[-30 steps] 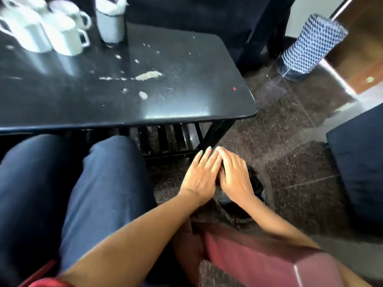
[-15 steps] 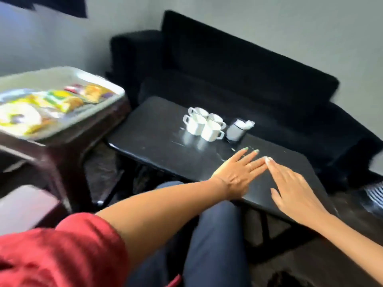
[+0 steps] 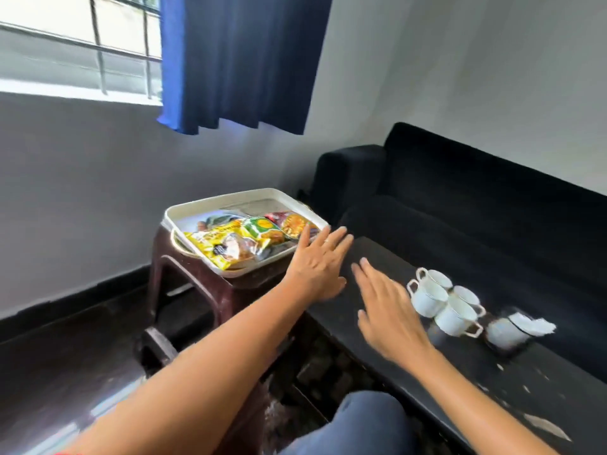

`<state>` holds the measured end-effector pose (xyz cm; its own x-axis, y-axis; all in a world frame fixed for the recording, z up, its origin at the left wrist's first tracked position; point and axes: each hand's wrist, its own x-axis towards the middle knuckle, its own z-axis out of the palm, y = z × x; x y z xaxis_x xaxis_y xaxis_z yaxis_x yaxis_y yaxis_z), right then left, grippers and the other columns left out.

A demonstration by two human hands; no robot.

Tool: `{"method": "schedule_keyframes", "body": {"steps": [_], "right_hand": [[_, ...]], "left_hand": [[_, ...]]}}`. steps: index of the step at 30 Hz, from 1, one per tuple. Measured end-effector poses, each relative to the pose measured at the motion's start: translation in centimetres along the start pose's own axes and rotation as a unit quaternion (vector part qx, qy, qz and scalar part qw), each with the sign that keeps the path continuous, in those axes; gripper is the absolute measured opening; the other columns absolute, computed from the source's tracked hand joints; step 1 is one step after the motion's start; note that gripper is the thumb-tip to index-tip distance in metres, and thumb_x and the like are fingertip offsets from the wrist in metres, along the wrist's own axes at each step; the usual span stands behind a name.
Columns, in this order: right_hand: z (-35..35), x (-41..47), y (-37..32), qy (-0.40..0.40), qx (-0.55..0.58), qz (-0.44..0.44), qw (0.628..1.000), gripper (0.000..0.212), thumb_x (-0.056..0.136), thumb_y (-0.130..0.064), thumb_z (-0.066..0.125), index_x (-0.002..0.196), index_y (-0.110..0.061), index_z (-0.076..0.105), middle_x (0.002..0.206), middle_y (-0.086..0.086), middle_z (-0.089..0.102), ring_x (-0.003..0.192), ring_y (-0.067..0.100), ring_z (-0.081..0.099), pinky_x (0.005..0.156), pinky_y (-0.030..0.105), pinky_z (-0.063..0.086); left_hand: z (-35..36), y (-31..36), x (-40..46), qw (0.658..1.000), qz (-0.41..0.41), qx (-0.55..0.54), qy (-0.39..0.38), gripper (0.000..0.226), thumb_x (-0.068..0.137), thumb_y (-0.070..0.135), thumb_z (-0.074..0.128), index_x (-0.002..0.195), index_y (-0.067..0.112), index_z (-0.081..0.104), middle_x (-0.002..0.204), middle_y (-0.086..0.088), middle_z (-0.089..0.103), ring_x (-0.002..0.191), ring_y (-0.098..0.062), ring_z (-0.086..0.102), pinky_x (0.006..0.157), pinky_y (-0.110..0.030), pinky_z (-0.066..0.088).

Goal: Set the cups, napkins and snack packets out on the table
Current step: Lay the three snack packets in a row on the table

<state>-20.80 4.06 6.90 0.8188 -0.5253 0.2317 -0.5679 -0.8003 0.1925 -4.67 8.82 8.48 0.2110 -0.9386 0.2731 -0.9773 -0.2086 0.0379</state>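
Cups [image 3: 443, 302], four white ones, are bunched together on the black table [image 3: 525, 382], handles poking out different ways, so that bit of the task looks kinda done already. Nearest the camera, a knee in dark blue trousers [image 3: 358, 421] is seen at the bottom edge, and both bare forearms are stretched out over it. The right hand [image 3: 384, 310] is held flat over the table's near end, fingers straight and together, nothing gripped, just left of the cups; whether it's actually touching the tabletop can't be told. The left hand [image 3: 317, 262] is spread wide open too, fingers straight, reaching toward the tray [image 3: 236, 200] with its fingertips overlapping the tray's near corner, nothing held.

Just past the cups, a small white holder [image 3: 505, 333] with napkins [image 3: 533, 325] sticking out is parked on the table, a bit blurred. Pale crumbs or flecks are scattered over the table's right end.

Further back, the snack packets [image 3: 243, 239] are piled in the white tray, yellow, green and red ones, and the tray is sat on a brown plastic stool [image 3: 197, 280] left of the table. Behind the table a black sofa [image 3: 476, 205] is set against the wall, and a blue curtain [image 3: 239, 57] is hung beside a barred window [image 3: 75, 44] up top.
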Motion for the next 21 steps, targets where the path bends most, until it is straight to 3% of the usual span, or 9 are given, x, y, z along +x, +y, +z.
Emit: {"method": "schedule_keyframes", "body": {"steps": [2,7,11,13,17,19,21], "right_hand": [[0.6,1.2,-1.7,0.018,0.015,-0.031,0.999,0.081,0.067,-0.019,0.075,0.14,-0.005,0.043,0.146,0.015,0.041,0.126,0.027,0.052,0.099,0.041,0.047],[2.8,4.2,-3.5,0.004,0.085,-0.024,0.996,0.068,0.089,-0.029,0.051,0.149,-0.018,0.02,0.157,0.0,0.017,0.142,0.016,0.022,0.112,0.034,0.025],[3.2,7.2,-4.4,-0.002,0.182,0.011,0.983,0.056,0.089,-0.029,0.051,0.141,-0.023,0.031,0.145,-0.004,0.035,0.132,0.017,0.033,0.104,0.036,0.031],[3.2,8.9,-5.0,-0.001,0.218,0.026,0.976,0.05,0.089,-0.03,0.054,0.136,-0.023,0.038,0.137,-0.002,0.043,0.125,0.02,0.04,0.099,0.039,0.035],[2.8,12.5,-7.3,-0.026,0.304,0.059,0.951,0.041,0.092,-0.028,0.051,0.132,-0.018,0.045,0.136,0.004,0.048,0.127,0.023,0.041,0.102,0.04,0.034],[2.1,14.1,-9.0,-0.048,0.385,0.084,0.918,0.04,0.091,-0.031,0.046,0.128,-0.017,0.051,0.134,0.005,0.052,0.125,0.023,0.045,0.105,0.043,0.034],[1.7,15.9,-10.4,-0.082,0.472,0.112,0.871,0.037,0.093,-0.03,0.04,0.124,-0.013,0.054,0.132,0.009,0.055,0.121,0.025,0.05,0.105,0.045,0.037]], "left_hand": [[0.3,-1.4,-0.1,0.995,-0.086,-0.042,-0.04,0.078,0.091,0.049,0.043,0.153,0.022,0.004,0.161,-0.003,-0.001,0.148,-0.03,-0.003,0.114,-0.057,-0.007],[0.8,-2.6,0.8,0.981,-0.164,-0.047,-0.089,0.068,0.096,0.043,0.033,0.152,0.018,0.004,0.161,-0.008,-0.005,0.147,-0.035,-0.007,0.113,-0.058,-0.009],[1.0,-3.1,1.7,0.944,-0.279,-0.154,-0.081,0.07,0.096,0.036,0.037,0.152,0.014,0.002,0.161,-0.008,-0.01,0.147,-0.034,-0.009,0.114,-0.057,-0.009],[1.0,-3.6,1.9,0.893,-0.372,-0.249,-0.048,0.074,0.093,0.029,0.045,0.153,0.016,0.003,0.16,-0.006,-0.013,0.147,-0.031,-0.012,0.114,-0.054,-0.012],[1.4,-5.3,1.5,0.743,-0.55,-0.376,0.06,0.082,0.083,0.017,0.058,0.151,0.016,0.013,0.161,-0.003,-0.01,0.148,-0.025,-0.008,0.117,-0.046,-0.008],[1.5,-5.9,1.4,0.667,-0.599,-0.433,0.088,0.079,0.084,0.016,0.058,0.15,0.017,0.015,0.161,-0.002,-0.007,0.148,-0.023,-0.006,0.118,-0.041,-0.006],[1.5,-6.2,1.5,0.624,-0.618,-0.467,0.104,0.075,0.088,0.018,0.056,0.15,0.016,0.014,0.161,-0.002,-0.006,0.148,-0.021,-0.004,0.118,-0.038,-0.005]]}}
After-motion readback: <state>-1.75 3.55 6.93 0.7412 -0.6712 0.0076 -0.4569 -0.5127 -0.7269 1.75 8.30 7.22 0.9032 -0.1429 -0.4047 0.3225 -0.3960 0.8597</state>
